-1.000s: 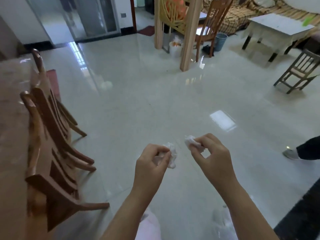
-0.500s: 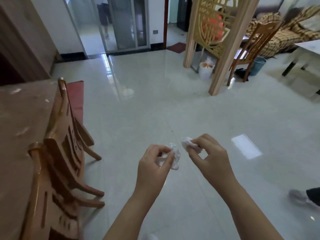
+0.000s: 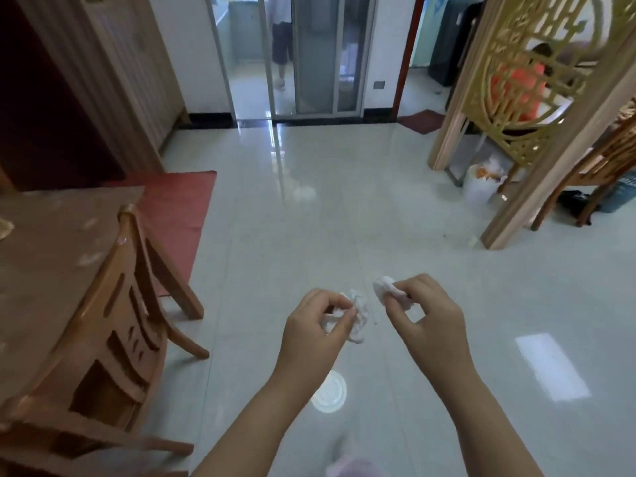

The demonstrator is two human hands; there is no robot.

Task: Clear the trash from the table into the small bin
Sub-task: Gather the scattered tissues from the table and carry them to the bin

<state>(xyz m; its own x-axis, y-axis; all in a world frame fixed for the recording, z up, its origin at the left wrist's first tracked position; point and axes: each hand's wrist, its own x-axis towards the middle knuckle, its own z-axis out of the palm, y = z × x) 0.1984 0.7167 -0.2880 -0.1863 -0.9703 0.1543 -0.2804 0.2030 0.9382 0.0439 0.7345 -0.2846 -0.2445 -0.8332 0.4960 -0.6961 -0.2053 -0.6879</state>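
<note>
My left hand [image 3: 315, 330] pinches a crumpled white tissue [image 3: 358, 316] in front of me, above the tiled floor. My right hand [image 3: 428, 316] grips a second white tissue wad [image 3: 387, 290], a little higher and to the right. The two wads are close but apart. A small white bin [image 3: 480, 191], lined with a bag and holding orange and white rubbish, stands far right by the wooden pillar [image 3: 550, 160]. The brown table [image 3: 44, 256] at the left edge carries a few pale scraps [image 3: 90, 259].
Wooden chairs [image 3: 113, 325] stand pushed against the table on the left. A red mat [image 3: 175, 215] lies beyond them. A gold lattice screen [image 3: 526, 74] rises at the right, with a chair [image 3: 599, 166] and blue bucket [image 3: 623, 194] behind. A person stands in the far doorway [image 3: 282, 46].
My view has swung left and upward, bringing the doorway and table into sight and pushing the screen and bin to the right. Both hands keep holding their tissues in the same pose.
</note>
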